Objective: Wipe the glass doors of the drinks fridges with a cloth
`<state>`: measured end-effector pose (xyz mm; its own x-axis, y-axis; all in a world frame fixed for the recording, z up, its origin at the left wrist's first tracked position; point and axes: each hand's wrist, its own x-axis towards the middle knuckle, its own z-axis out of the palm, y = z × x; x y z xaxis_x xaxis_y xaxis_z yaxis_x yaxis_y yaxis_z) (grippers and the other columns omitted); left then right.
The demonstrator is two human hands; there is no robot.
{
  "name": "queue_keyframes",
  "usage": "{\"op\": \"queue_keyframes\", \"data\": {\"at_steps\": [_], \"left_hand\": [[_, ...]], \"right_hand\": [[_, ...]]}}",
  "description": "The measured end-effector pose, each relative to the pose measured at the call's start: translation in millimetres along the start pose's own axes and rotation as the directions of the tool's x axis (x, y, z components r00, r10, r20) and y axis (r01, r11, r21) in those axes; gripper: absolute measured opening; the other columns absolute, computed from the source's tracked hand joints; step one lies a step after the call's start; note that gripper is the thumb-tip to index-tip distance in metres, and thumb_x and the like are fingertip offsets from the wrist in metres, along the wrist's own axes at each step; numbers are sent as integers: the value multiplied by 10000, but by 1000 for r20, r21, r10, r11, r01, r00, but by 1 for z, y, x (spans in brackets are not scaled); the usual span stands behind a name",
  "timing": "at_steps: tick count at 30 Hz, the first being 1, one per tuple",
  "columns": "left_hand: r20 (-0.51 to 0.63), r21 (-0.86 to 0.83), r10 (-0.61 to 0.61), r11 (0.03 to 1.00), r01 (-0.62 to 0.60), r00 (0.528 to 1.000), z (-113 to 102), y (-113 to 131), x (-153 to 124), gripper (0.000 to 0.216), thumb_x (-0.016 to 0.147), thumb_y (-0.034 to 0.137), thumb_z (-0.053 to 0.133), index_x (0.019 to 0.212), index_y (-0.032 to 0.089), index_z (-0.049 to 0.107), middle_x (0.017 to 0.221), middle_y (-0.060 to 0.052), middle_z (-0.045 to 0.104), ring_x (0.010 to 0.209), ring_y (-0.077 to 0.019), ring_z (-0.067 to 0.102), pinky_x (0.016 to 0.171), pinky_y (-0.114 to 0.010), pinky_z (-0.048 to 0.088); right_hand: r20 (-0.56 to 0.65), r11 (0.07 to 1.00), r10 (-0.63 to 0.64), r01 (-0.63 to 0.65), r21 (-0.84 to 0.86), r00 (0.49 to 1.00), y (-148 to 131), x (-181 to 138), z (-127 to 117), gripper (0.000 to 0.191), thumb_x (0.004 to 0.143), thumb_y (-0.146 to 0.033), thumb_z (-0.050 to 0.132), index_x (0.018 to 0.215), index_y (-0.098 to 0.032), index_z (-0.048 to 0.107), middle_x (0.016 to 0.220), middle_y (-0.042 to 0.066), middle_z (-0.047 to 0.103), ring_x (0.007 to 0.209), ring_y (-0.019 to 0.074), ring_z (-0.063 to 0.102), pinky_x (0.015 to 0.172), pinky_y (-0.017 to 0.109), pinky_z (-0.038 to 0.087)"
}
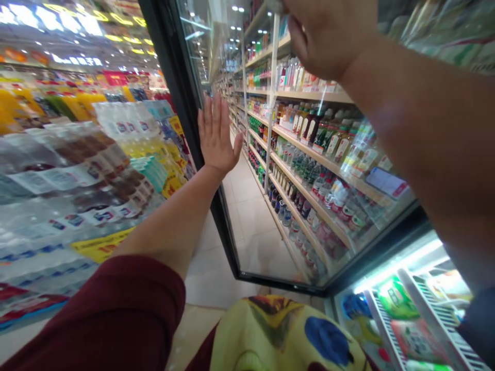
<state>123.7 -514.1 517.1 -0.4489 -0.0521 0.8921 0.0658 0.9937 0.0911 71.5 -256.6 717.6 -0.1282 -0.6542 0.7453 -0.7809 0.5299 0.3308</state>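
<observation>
In the head view, the bright signs [50,20] at 10 o'clock and a yellow sign [101,246] at 8 are too blurry for me to read. The glass door [257,206] fills the middle. At 11 o'clock the left hand [219,135] is spread flat against it, fingers straight, thumb out, holding nothing. The right hand [328,36], at 1 o'clock, has bent fingers, partly out of sight; I cannot tell how far open it is or what it holds.

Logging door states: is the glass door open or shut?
Open: the glass door stands swung out from the fridge, whose lit racks show uncovered.
</observation>
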Motion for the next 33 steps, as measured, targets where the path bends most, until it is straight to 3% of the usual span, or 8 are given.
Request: {"op": "queue_keyframes", "data": {"at_steps": [3,6,12,18,23,24,28,33], "left_hand": [[4,22,13,1000,-13,1000,0,1,0,937,981,758,167,1692,154,242,1773,-38,122,1644,-195,-105,1372,-460,-49],[11,42,25,999,-25,1000,3,-1,1,1033,965,796,101,1670,50,216,1775,-89,99,1645,-217,-130,1353,-483,-93],[-15,-5,-22,1000,22,1000,4,11,2,1179,886,893,31,1647,15,236,1771,-115,114,1651,-229,-96,1353,-476,-87],[-365,-207,76,965,-160,928,9,85,52,1099,897,831,-188,1676,99,70,1785,-44,-28,1655,-160,-59,1367,-411,22],[-183,-137,227,958,-253,956,28,110,88,766,1069,609,68,1673,140,123,1778,4,97,1630,-87,-150,1354,-350,-34],[-160,-99,228,964,-245,961,27,105,89,725,1075,559,171,1658,128,171,1770,-10,138,1633,-104,-127,1351,-363,-62],[-115,-11,279,959,-282,953,4,83,94,589,1019,525,455,1485,164,434,1626,-70,398,1606,-216,159,1353,-476,-84],[-170,-67,258,960,-272,951,1,91,131,729,1045,709,296,1411,100,461,1581,-138,386,1593,-327,205,1353,-576,32]], "right_hand": [[-69,964,179,-189,-186,981,-2,2,3,611,1014,-278,268,1554,-112,502,1543,124,550,1525,461,359,1196,677,265],[-257,776,591,-626,-77,765,-12,5,17,670,1024,-231,140,1571,-73,492,1552,74,555,1615,399,170,1294,567,89],[5,982,174,-173,-82,985,-62,-21,51,701,1089,-453,322,1712,-169,172,1784,52,110,1664,259,83,1365,432,70],[38,964,228,-231,131,973,-61,-2,42,664,1076,-355,144,1703,-145,82,1768,-73,159,1652,118,121,1346,325,147],[-148,945,300,-315,-90,942,8,-33,-1,584,1022,-187,145,1465,-54,502,1550,95,558,1519,234,460,1225,584,418],[-162,920,333,-358,-162,929,25,-47,-8,604,1052,-244,172,1541,-15,442,1581,114,528,1557,301,396,1305,602,206],[-138,866,344,-371,-336,929,70,-93,-19,712,1109,-548,229,1701,-154,200,1742,117,247,1623,405,186,1313,689,45],[-164,857,424,-453,-244,891,64,-101,-14,690,1117,-578,189,1630,-178,415,1634,98,463,1549,331,379,1345,612,-17]]}}
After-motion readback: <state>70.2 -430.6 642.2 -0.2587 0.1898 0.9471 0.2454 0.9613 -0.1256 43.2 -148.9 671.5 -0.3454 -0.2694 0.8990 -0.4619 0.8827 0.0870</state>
